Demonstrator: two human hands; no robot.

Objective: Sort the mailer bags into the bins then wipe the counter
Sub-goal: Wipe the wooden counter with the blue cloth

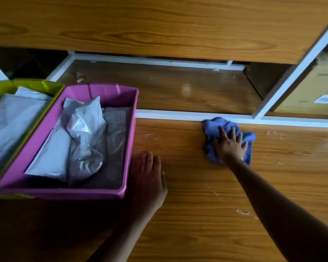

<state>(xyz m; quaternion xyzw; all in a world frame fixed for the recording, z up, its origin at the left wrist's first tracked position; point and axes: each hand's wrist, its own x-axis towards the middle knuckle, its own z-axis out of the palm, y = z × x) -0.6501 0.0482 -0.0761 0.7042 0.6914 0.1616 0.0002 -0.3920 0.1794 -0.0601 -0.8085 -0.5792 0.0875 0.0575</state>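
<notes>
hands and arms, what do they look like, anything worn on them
The left hand and right hand are bare, on bare forearms: no gloves, sleeves, watch or bracelet show. The left is in shadow, so small rings are uncertain.

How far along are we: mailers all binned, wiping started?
Sorting looks done: grey mailer bags lie in the pink bin and the green bin, none loose on the counter in view. Wiping is in hand: the right hand presses a blue cloth flat near the counter's back edge, while the left hand rests beside the pink bin. Left to do: whitish smears show on the counter.
</notes>
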